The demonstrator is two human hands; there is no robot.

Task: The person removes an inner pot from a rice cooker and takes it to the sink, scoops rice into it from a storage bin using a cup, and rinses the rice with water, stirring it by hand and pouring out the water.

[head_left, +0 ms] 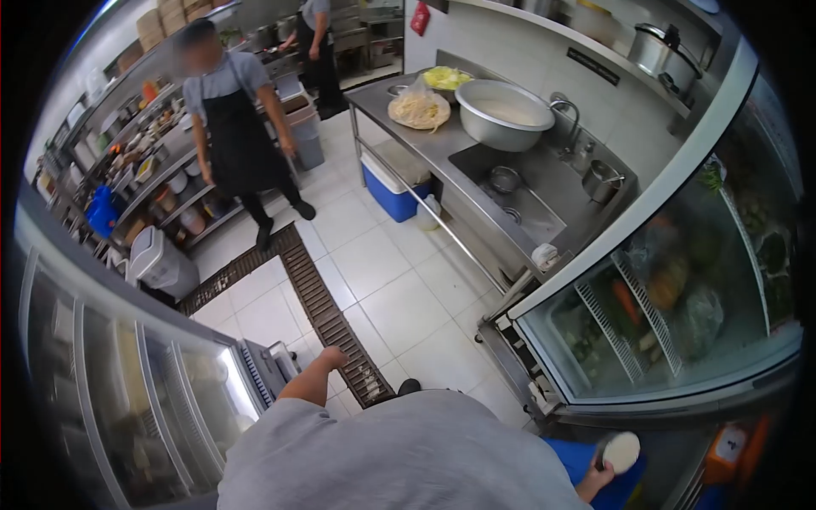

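Observation:
At the lower right, my right hand (pixel 600 474) grips a small round container (pixel 621 453) from its side. A pale, off-white round surface faces up on it; whether this is a lid or the contents I cannot tell. Blue material (pixel 571 455) lies below and beside that hand. My left hand (pixel 334 357) hangs out in front of my grey shirt, above the floor drain grate (pixel 327 306). Its fingers look curled in, with nothing visible in them.
A glass-door fridge (pixel 646 314) with vegetables is on my right, and a lit one (pixel 127 382) on my left. Ahead right, a steel sink counter (pixel 425 140) bears a large basin (pixel 505 115). A person in a black apron (pixel 245 127) stands ahead left; another is farther back.

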